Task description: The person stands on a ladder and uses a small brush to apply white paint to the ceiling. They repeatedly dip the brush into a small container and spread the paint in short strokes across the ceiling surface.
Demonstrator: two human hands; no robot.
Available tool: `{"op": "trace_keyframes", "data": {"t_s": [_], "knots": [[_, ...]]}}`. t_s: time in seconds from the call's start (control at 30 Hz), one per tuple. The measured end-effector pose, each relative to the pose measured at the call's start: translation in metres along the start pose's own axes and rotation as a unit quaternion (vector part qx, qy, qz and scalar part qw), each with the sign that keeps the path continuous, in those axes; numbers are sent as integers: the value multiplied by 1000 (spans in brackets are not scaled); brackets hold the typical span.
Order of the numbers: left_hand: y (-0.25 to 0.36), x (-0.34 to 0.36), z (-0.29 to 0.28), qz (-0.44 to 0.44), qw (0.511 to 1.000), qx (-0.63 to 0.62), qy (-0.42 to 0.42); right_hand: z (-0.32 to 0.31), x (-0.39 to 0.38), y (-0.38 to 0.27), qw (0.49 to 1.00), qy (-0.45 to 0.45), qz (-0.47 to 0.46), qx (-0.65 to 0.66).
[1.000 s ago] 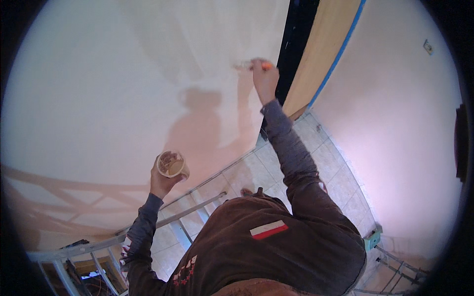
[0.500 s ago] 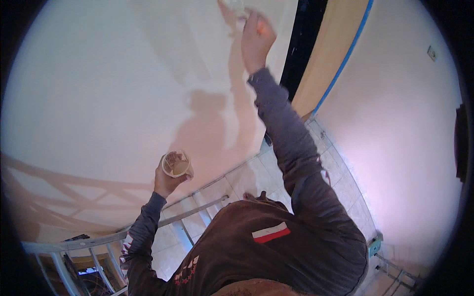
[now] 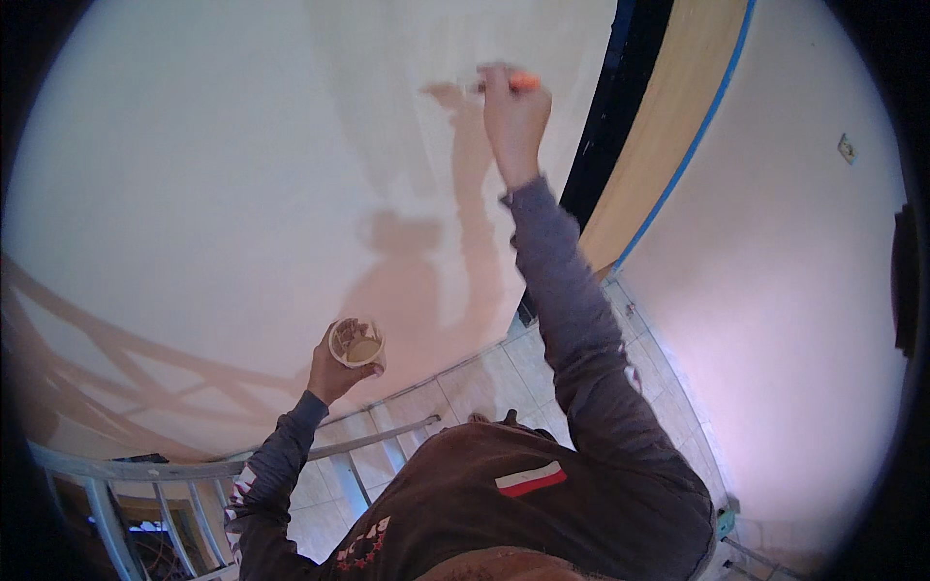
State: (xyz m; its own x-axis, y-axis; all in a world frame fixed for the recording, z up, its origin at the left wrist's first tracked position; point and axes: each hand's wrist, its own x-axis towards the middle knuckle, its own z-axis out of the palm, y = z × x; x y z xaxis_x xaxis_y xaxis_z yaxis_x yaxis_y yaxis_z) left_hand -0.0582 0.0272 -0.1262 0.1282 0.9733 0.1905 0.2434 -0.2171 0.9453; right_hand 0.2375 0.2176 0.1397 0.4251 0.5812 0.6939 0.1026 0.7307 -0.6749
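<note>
We observe our right hand (image 3: 511, 111) raised, arm extended, gripping an orange-handled brush (image 3: 518, 83) against the wall (image 3: 213, 174); left hand (image 3: 334, 373), lower with elbow bent, clasps a small cup (image 3: 356, 343).

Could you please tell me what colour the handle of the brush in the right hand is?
Orange, seen in the head view: the brush handle.

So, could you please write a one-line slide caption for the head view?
Right hand holds an orange-handled brush against a pale wall; left hand holds a small paint cup.
</note>
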Motion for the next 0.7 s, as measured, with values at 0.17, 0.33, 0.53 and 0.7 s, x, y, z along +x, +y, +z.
{"op": "trace_keyframes", "data": {"t_s": [0.17, 0.33, 0.53, 0.7], "knots": [[-1, 0, -1, -11, 1000, 2, -2, 44, 90, -55, 988, 6, -154, -11], [6, -3, -3, -1, 999, 48, 4, 60, 71, -69, 972, 13, -196, 126], [2, 0, 0, 12, 1000, 20, 18, 33, -34, 20, 994, 7, -70, 89], [6, -2, -2, 1, 1000, 26, 8, -20, -131, 82, 999, 7, 35, 16]]}}
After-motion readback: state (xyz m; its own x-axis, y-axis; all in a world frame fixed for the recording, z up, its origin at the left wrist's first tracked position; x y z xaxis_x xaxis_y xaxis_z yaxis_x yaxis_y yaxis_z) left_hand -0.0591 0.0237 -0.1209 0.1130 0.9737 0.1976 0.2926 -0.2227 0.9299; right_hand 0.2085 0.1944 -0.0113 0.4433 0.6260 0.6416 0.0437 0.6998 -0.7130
